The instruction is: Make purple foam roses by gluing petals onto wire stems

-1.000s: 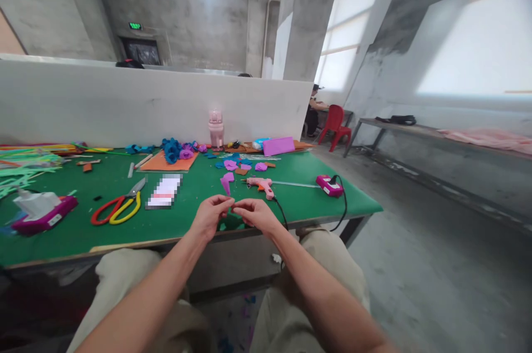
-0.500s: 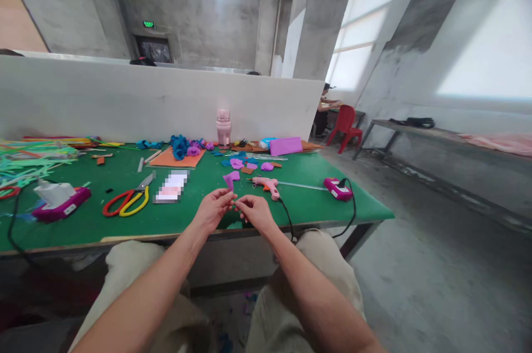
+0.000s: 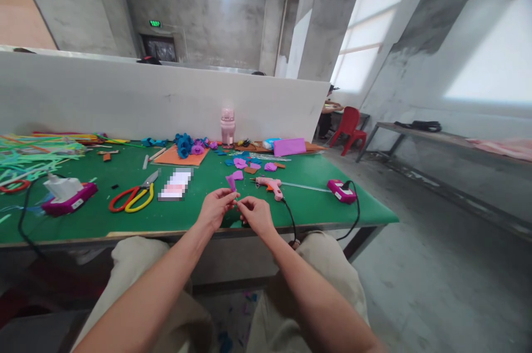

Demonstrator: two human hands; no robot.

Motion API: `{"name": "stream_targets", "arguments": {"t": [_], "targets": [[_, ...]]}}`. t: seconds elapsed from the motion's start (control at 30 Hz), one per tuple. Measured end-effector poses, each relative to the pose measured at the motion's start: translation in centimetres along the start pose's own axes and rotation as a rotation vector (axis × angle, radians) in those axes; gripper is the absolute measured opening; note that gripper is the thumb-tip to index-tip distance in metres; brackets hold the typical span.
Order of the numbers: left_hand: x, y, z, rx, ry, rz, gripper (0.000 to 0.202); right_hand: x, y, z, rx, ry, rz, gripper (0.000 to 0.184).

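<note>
Close to the table's front edge, my left hand (image 3: 216,209) pinches a narrow piece of purple crepe paper (image 3: 231,182), which sticks up above the fingertips. My right hand (image 3: 256,213) is closed in a pinch right beside it, the fingertips of both hands almost meeting. Whatever lies between the right fingertips is too small to make out. Past the hands are loose purple petals (image 3: 240,163) and blue and brown scraps. A pink glue gun (image 3: 271,184) lies on its side to the right of my hands, a clear stick behind it.
Red-and-yellow-handled scissors (image 3: 132,198) and a blurred-out rectangle (image 3: 176,184) lie to the left. Magenta power sockets (image 3: 341,191) with cords stand on both sides. Blue paper flowers (image 3: 183,145), a pink bottle (image 3: 228,127) and coloured strips (image 3: 41,153) line the back, before a white partition (image 3: 166,92).
The whole view has shifted slightly, so things appear a little farther right. Both hands keep nearly the same pinching pose at the purple paper.
</note>
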State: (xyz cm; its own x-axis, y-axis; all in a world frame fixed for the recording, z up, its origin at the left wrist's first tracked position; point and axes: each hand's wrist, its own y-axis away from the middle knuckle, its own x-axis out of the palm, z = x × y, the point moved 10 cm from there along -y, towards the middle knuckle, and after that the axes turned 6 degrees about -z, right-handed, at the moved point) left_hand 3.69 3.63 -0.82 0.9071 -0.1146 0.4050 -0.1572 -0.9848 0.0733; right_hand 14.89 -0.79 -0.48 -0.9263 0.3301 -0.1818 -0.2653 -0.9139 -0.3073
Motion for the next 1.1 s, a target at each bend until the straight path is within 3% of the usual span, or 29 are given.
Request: {"name": "stream_targets", "arguments": {"t": [0.27, 0.47, 0.53, 0.6, 0.7, 0.8, 0.97, 1.1], "targets": [[-0.1, -0.2, 0.1, -0.025, -0.027, 0.020, 0.028, 0.0, 0.0, 0.6, -0.027, 0.069, -0.004, 0.023], [-0.2, -0.1, 0.0, -0.032, -0.038, 0.011, 0.026, 1.0, 0.2, 0.6, -0.012, 0.026, 0.102, 0.026], [-0.4, -0.1, -0.3, -0.031, -0.030, -0.003, 0.024, -0.2, -0.4, 1.4, -0.070, 0.087, 0.093, 0.028], [-0.7, -0.2, -0.6, -0.030, -0.021, -0.022, 0.022, -3.6, -1.9, 2.2, -0.129, 0.239, -0.031, 0.031], [-1.0, -0.4, -0.8, -0.035, -0.014, -0.037, 0.021, -10.0, -4.6, 1.0, 0.001, 0.565, -0.218, 0.037], [-1.0, -0.4, -0.5, -0.051, -0.020, -0.038, 0.020, -13.4, -6.7, -1.2, 0.123, 0.666, -0.211, 0.035], [-0.9, -0.1, -0.1, -0.068, -0.027, -0.044, 0.021, -12.6, -7.5, -5.1, 0.268, 0.716, -0.117, 0.027], [-0.8, -0.1, 0.2, -0.076, -0.028, -0.037, 0.021, -12.2, -7.5, -5.7, 0.294, 0.651, -0.155, 0.020]]}}
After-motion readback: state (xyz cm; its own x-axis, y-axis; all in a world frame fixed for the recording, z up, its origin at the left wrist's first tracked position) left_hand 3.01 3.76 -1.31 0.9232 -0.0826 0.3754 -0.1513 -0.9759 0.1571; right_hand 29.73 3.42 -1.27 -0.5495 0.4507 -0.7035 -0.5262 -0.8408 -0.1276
